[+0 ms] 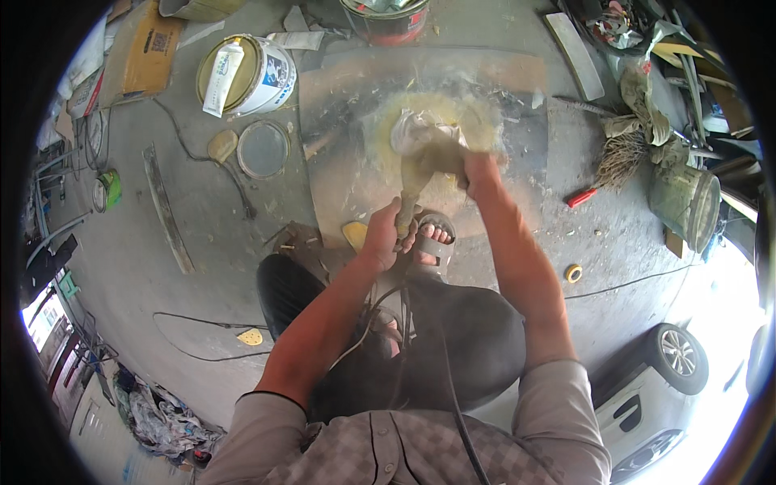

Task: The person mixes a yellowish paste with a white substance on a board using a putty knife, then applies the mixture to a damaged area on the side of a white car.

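On the grey concrete floor [218, 291], a stained rectangular sheet [343, 166] lies beneath both hands. The left hand [390, 234] grips a dust-coated tan tool [415, 179]; the blurred right hand [481, 171] is at its far end, grip unclear. Left of them, a white metal can [273, 85] carries a white tube [223, 79]; beyond, a red round can [396, 31] holds pale material [384, 4].
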Available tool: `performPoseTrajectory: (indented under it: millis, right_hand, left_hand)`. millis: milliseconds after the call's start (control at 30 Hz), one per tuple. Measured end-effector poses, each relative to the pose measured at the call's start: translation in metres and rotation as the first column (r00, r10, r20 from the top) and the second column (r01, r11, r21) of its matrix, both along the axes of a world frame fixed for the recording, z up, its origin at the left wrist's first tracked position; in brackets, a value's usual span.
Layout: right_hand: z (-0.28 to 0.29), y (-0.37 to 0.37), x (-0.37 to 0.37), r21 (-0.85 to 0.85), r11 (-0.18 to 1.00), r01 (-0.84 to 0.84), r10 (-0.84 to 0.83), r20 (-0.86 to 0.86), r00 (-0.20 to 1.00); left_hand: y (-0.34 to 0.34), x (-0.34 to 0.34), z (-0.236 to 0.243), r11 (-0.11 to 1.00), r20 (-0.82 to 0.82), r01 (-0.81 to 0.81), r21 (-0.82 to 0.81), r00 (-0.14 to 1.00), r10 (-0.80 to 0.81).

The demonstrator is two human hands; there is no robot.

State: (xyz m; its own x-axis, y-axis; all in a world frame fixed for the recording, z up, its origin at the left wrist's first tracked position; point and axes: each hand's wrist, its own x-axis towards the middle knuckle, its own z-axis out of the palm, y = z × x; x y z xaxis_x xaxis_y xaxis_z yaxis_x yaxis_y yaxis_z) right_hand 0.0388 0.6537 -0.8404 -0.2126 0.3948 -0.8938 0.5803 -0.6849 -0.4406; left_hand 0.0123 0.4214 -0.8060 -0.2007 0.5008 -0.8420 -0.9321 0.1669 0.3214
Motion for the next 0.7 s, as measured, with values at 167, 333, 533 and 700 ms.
performPoseTrajectory:
  millis: [167,333,533,700]
  right_hand:
    - [0.045,-0.018,0.055,0.005,0.999,-0.043,0.043,-0.093,0.995]
    - [0.078,0.014,0.06,0.73,0.516,-0.448,0.615,0.049,0.787]
    - [0.078,-0.035,0.037,0.884,-0.382,-0.271,0.858,0.448,0.251]
    - [0.066,-0.055,0.021,0.859,-0.401,-0.318,0.855,0.475,0.208]
  left_hand:
    - [0.008,-0.007,0.001,1.0,-0.043,0.008,0.015,0.999,-0.008]
    - [0.022,-0.016,0.013,0.992,-0.147,0.128,-0.024,0.981,-0.13]
    - [0.031,-0.014,0.027,0.957,-0.263,0.252,-0.144,0.923,-0.282]
    - [0.03,-0.013,0.031,0.938,-0.421,0.249,-0.243,0.844,-0.333]
